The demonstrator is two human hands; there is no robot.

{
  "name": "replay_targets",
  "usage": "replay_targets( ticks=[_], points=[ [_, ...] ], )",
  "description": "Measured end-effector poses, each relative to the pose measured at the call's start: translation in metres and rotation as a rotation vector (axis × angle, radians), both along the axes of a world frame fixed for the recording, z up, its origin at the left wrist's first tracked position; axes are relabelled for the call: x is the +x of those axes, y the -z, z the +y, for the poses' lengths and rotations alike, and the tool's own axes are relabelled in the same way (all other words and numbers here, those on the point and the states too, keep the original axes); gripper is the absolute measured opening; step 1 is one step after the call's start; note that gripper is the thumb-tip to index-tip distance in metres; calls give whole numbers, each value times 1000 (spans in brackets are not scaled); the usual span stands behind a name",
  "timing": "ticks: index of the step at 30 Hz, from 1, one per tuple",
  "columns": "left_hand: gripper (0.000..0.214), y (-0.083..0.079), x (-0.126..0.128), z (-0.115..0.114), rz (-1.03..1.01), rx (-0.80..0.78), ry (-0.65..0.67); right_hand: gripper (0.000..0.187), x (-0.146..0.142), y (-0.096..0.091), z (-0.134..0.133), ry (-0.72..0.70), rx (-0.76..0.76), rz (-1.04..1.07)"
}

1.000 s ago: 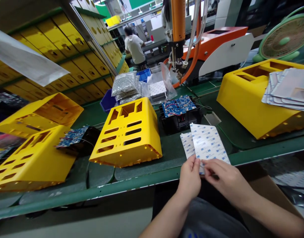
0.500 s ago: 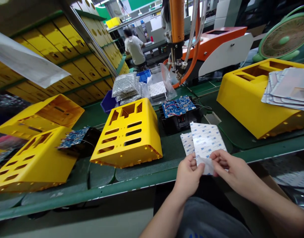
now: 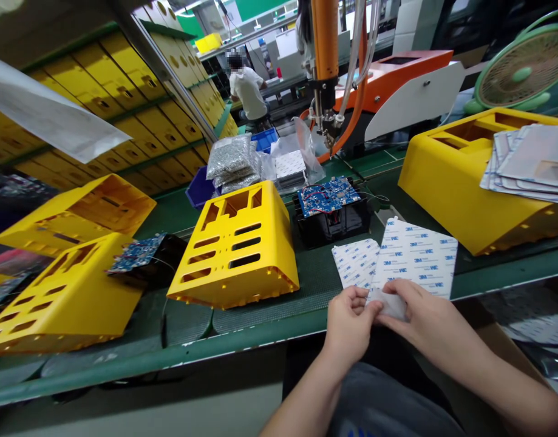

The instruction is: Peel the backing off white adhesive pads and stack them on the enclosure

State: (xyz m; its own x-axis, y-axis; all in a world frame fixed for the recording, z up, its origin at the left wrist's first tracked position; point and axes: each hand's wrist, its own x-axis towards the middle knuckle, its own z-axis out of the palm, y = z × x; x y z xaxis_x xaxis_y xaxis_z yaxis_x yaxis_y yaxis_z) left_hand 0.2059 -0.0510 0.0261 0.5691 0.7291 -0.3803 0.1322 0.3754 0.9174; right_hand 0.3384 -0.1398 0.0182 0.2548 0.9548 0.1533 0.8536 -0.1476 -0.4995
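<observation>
My left hand (image 3: 349, 325) and my right hand (image 3: 422, 315) are together at the front edge of the green bench, both pinching the near corner of a white adhesive sheet printed with blue marks (image 3: 418, 258). The corner is folded back between my fingers. The sheet tilts up and to the right. A second printed sheet (image 3: 355, 262) lies flat on the mat just left of it. Beyond them stands a black unit topped with a blue circuit board (image 3: 328, 195).
A slotted yellow housing (image 3: 237, 246) stands left of my hands, two more yellow housings (image 3: 60, 291) farther left, another (image 3: 461, 176) at right with sheets stacked on it. A screwdriver rig (image 3: 326, 73) hangs behind. Another person (image 3: 248, 88) works far back.
The held sheet has swung from upright to tilting right, and its near corner has been peeled and folded back. Both hands shifted slightly right and closer together.
</observation>
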Motion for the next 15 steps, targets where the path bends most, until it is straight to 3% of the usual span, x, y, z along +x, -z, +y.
replay_targets(
  ticks=[4,7,10,15],
  points=[
    [38,0,-4,3,86,115,-47,40,4,-5,0,41,33,-56],
    [44,1,-5,3,116,170,-59,41,5,-9,4,30,20,28],
    [42,0,-4,2,34,127,4,21,8,-13,7,-18,-79,191],
    [33,-2,-2,6,-28,27,47,34,45,-21,-11,5,-160,476]
  ],
)
